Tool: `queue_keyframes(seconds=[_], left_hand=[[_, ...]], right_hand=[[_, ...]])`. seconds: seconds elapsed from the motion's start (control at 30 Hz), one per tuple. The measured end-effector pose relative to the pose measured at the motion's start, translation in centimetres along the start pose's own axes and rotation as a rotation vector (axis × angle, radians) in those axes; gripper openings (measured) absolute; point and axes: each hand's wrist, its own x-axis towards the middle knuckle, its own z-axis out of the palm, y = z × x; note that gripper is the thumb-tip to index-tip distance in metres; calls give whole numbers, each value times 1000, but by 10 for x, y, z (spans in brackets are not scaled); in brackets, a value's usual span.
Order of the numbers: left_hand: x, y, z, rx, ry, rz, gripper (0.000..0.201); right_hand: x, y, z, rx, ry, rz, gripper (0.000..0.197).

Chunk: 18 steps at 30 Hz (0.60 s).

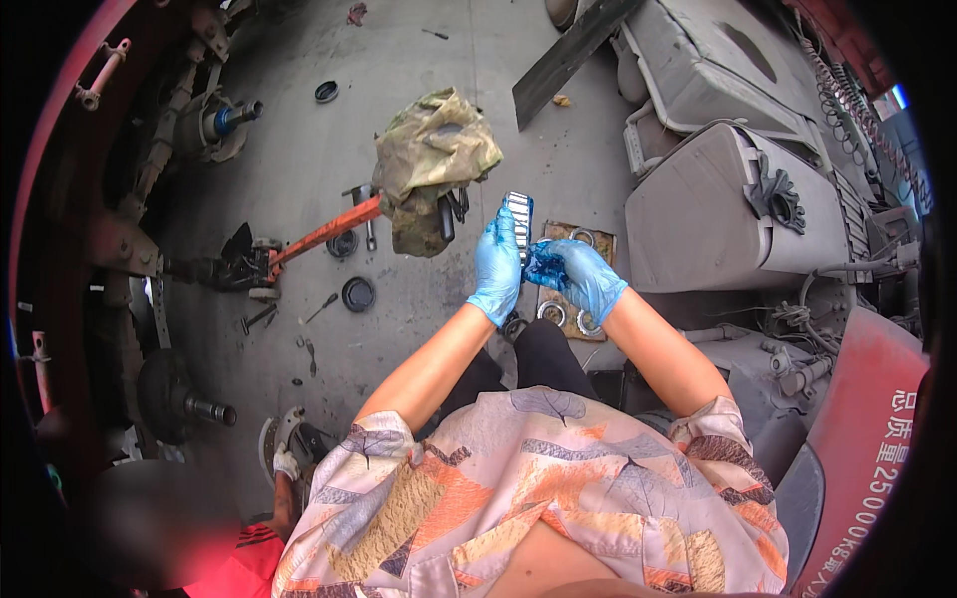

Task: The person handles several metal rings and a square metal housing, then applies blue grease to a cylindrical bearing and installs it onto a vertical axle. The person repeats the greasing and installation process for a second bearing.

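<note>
A tapered roller bearing [519, 221] with shiny steel rollers stands edge-on in my left hand [497, 263], its fingers closed along the side. Blue grease shows on the bearing's right edge. My right hand [583, 273] is close beside the bearing's lower end, fingers curled on a dark blue lump of grease [543, 263] that smears them. Both hands wear thin light blue gloves. Below the right hand, a stained piece of cardboard [606, 249] lies on the floor with several bearing rings [551, 313] on it.
An orange-handled floor jack [324, 235] stands left, near a camouflage cloth [434, 149] over something upright. Black round caps [358, 293] and hand tools [322, 306] lie on the floor. A large grey tank [698, 214] stands right. Another person's gloved hand [286, 461] is lower left.
</note>
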Motion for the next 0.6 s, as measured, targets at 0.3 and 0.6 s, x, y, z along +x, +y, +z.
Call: queue_keyframes(seconds=[0.3,0.6], left_hand=[[64,38,68,56,-167,155,40],[164,62,98,122,-188,109,43]], right_hand=[[11,-87,-13,239,2,-155,25],[79,-175,-11,479,-138,-171,25]])
